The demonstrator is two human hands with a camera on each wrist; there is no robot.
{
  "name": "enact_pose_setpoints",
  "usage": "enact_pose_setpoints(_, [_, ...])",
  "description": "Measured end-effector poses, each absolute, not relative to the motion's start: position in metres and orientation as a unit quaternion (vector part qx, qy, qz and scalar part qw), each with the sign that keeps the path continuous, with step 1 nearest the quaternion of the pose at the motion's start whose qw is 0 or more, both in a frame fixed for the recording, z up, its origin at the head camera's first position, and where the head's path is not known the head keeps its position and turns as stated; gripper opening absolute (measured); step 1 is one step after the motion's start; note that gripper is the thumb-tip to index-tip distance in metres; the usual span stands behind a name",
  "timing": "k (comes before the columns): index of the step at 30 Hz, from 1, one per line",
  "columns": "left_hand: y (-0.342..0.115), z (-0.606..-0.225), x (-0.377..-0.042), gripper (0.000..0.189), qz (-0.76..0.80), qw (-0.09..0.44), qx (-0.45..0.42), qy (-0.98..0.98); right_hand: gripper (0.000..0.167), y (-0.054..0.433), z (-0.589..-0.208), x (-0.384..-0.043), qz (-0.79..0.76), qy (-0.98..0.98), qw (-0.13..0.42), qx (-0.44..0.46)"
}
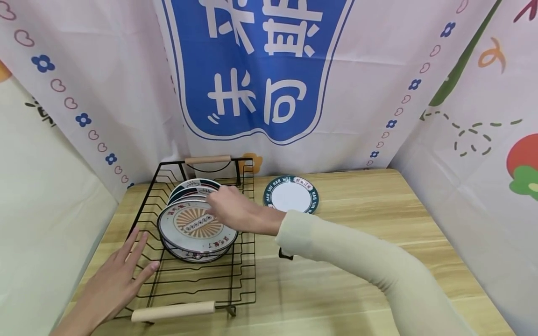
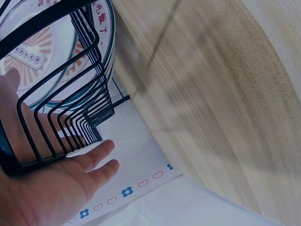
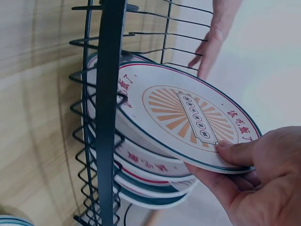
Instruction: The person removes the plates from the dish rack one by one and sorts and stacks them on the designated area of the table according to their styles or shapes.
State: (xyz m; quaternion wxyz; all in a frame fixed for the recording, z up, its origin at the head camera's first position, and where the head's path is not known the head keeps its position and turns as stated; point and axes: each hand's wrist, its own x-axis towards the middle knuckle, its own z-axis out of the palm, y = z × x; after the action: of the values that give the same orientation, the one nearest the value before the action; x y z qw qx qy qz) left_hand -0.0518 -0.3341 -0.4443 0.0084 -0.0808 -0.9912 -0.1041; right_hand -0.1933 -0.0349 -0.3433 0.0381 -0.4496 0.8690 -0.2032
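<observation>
My right hand [image 1: 237,212] pinches the edge of a white plate [image 1: 197,228] with an orange sunburst, red lettering and a dark green rim. In the right wrist view, the thumb lies on its face and the fingers [image 3: 223,186] are beneath. The plate leans in a black wire dish rack [image 3: 109,94], among several other plates [image 3: 150,162] standing behind and under it. My left hand [image 1: 111,282] is at the rack's left side, fingers spread. Seen from the left wrist, its fingers [image 2: 101,153] extend along the wire side, some behind the wires.
Pale wooden handles [image 1: 174,311] cap the rack's near and far ends. A green-rimmed plate [image 1: 291,196] lies flat on the wooden table [image 1: 361,280], right of the rack. Printed cloth [image 1: 357,84] hangs behind and along both sides of the table.
</observation>
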Motion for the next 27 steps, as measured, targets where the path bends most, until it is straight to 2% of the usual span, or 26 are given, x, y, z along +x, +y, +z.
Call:
enact_pose_setpoints(18, [-0.335,-0.445,-0.049,0.085,-0.103,0.001,-0.079,-0.992,0.015,0.03,-0.298,-0.193,-0.276,0.875,-0.015,-0.398])
enact_pose_setpoints(27, [-0.334,-0.447,-0.049,0.083,-0.104,0.027,-0.088,-0.99,0.016,0.069,-0.278,-0.196,-0.297,0.882,-0.05,-0.362])
